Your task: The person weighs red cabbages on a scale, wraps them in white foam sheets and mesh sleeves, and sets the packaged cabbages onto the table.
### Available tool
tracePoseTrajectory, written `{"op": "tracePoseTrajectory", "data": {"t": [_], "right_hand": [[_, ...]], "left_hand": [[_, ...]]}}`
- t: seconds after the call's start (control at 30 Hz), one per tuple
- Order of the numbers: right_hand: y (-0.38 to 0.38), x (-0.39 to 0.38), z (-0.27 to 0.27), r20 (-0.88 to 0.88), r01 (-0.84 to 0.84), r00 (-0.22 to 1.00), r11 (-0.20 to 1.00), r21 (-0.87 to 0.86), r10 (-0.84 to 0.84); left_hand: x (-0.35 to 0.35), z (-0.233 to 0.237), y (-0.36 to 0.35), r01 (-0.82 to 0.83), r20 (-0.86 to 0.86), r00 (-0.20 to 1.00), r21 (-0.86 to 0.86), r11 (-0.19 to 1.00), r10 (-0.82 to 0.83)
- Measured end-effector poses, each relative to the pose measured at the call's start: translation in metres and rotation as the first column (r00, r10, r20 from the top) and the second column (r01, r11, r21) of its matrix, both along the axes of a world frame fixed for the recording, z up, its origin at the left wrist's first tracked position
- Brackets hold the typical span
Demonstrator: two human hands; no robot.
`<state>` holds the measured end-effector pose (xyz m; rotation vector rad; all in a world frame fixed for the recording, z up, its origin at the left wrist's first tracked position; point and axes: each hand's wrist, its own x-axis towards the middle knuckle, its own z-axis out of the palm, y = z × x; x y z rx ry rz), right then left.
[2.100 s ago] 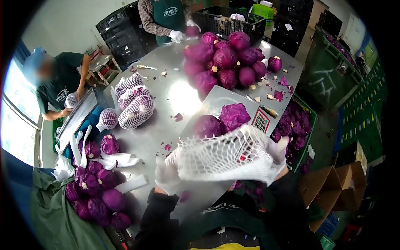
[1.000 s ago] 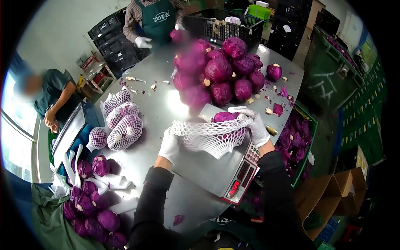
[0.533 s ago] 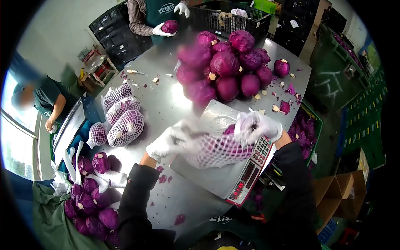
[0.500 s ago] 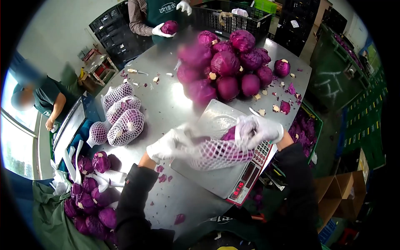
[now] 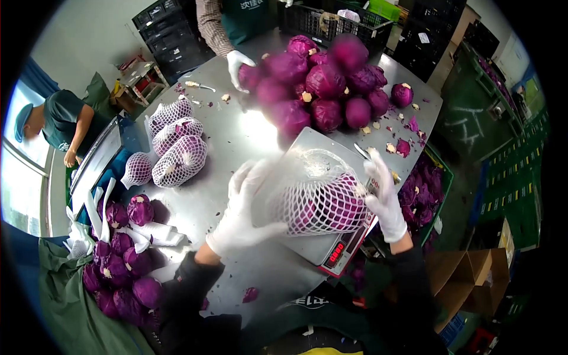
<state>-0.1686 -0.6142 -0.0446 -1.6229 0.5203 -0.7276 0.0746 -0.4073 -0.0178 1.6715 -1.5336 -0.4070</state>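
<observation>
Purple cabbage in a white foam net [image 5: 322, 207] rests on the flat steel pan of a digital scale [image 5: 307, 139], whose red digits are lit. On its left side, my left hand [image 5: 244, 216] in a white glove is open, thumb spread from the fingers; blur hides whether it touches the net. To the right, my gloved right hand [image 5: 386, 201] has its fingers apart beside the net's end, holding nothing I can see. A large pile of bare purple cabbages [image 5: 325, 81] lies beyond the scale. Several netted cabbages [image 5: 180, 160] lie farther left.
Across the table, a co-worker's gloved hand [image 5: 238, 68] touches a cabbage at the pile. A knife [image 5: 200, 86] and leaf scraps lie on the steel table [image 5: 231, 133]. Loose cabbages [image 5: 127, 266] and white net sleeves sit at left. A leaf-filled crate [image 5: 423, 189] stands right.
Both my hands have let go of the netted cabbage and moved apart; it now lies on the scale. The co-worker's hand has brought a cabbage down to the pile.
</observation>
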Motion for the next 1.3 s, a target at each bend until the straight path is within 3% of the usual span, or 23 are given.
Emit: {"op": "tracePoseTrajectory", "data": {"t": [0.07,0.1,0.13,0.2,0.23,0.37,0.43,0.47,0.5,0.53,0.57,0.6,0.7,0.73,0.8,0.87,1.03,1.07,1.1,1.13,1.2,1.27,1.3], "right_hand": [[0.004,-0.011,-0.027,-0.001,-0.108,0.994,0.982,0.158,0.110],[0.013,-0.010,-0.023,-0.054,-0.121,0.989,0.965,0.231,0.137],[0.020,-0.003,-0.018,-0.099,-0.143,0.979,0.944,0.296,0.179],[0.016,0.008,-0.025,-0.034,-0.099,0.992,0.905,0.414,0.124],[0.016,0.010,-0.022,-0.035,-0.100,0.992,0.918,0.384,0.123],[0.026,0.034,-0.002,-0.028,-0.108,0.993,0.975,0.196,0.116],[0.036,0.069,0.021,0.005,-0.216,0.976,0.964,0.153,0.218],[0.039,0.090,0.032,-0.005,-0.270,0.962,0.959,0.090,0.272],[0.039,0.114,0.033,0.007,-0.333,0.943,0.941,0.056,0.333],[0.039,0.141,0.031,0.034,-0.405,0.914,0.914,0.015,0.405],[0.044,0.171,0.028,0.114,-0.461,0.884,0.886,0.049,0.453],[0.033,0.204,0.009,0.091,-0.482,0.867,0.871,-0.092,0.489],[0.035,0.313,0.001,0.116,-0.573,0.804,0.812,-0.110,0.583],[0.038,0.349,0.002,0.108,-0.595,0.787,0.793,-0.130,0.608],[0.039,0.414,-0.005,0.072,-0.567,0.801,0.792,-0.226,0.594],[0.040,0.471,-0.006,-0.002,-0.533,0.825,0.777,-0.334,0.565],[0.032,0.577,-0.041,-0.035,-0.555,0.808,0.738,-0.384,0.589],[0.029,0.592,-0.051,-0.077,-0.577,0.801,0.730,-0.367,0.594],[0.027,0.599,-0.051,-0.278,-0.576,0.816,0.665,-0.476,0.508],[0.021,0.614,-0.073,-0.177,-0.609,0.786,0.691,-0.390,0.593],[0.032,0.598,-0.047,-0.203,-0.680,0.733,0.693,-0.240,0.649],[0.020,0.604,-0.056,-0.248,-0.709,0.706,0.656,-0.260,0.664],[0.017,0.604,-0.060,-0.221,-0.713,0.700,0.657,-0.245,0.679]], "left_hand": [[0.000,-0.020,0.014,-0.026,-0.515,0.851,0.155,0.988,0.103],[-0.015,-0.026,0.001,0.091,-0.896,0.431,-0.078,0.993,-0.110],[-0.015,-0.048,-0.001,0.126,-0.811,0.579,-0.011,0.992,-0.083],[-0.020,-0.043,-0.003,0.010,-0.795,0.604,0.069,0.998,0.049],[-0.023,-0.041,-0.005,-0.047,-0.785,0.608,0.109,0.993,0.115],[-0.007,-0.056,0.006,-0.123,-0.823,0.559,0.041,0.992,0.103],[0.017,-0.055,0.019,-0.199,-0.740,0.663,-0.027,0.980,0.114],[0.033,-0.051,0.026,-0.228,-0.694,0.710,-0.066,0.972,0.119],[0.045,-0.018,0.036,-0.235,-0.717,0.677,0.003,0.972,0.166],[0.067,-0.015,0.042,-0.236,-0.753,0.653,-0.094,0.967,0.086],[0.090,-0.010,0.051,-0.287,-0.702,0.691,-0.047,0.957,0.173],[0.114,-0.004,0.060,-0.343,-0.644,0.720,-0.004,0.939,0.260],[0.192,-0.001,0.077,-0.450,-0.487,0.803,-0.121,0.885,0.342],[0.214,0.008,0.082,-0.483,-0.483,0.781,-0.063,0.873,0.397],[0.266,0.004,0.089,-0.505,-0.670,0.662,-0.066,0.861,0.337],[0.310,0.008,0.090,-0.562,-0.577,0.688,-0.042,0.826,0.440],[0.384,-0.009,0.071,-0.725,-0.357,0.602,0.131,0.676,0.714],[0.403,-0.026,0.065,-0.754,-0.307,0.569,0.176,0.633,0.763],[0.433,-0.059,0.063,-0.738,-0.254,0.606,0.175,0.652,0.754],[0.452,-0.083,0.057,-0.772,-0.311,0.578,0.093,0.629,0.754],[0.450,-0.070,0.059,-0.753,-0.301,0.551,0.222,0.619,0.778],[0.437,-0.057,0.072,-0.612,-0.520,0.608,0.173,0.772,0.599],[0.427,-0.052,0.076,-0.608,-0.577,0.573,0.177,0.774,0.582]]}}
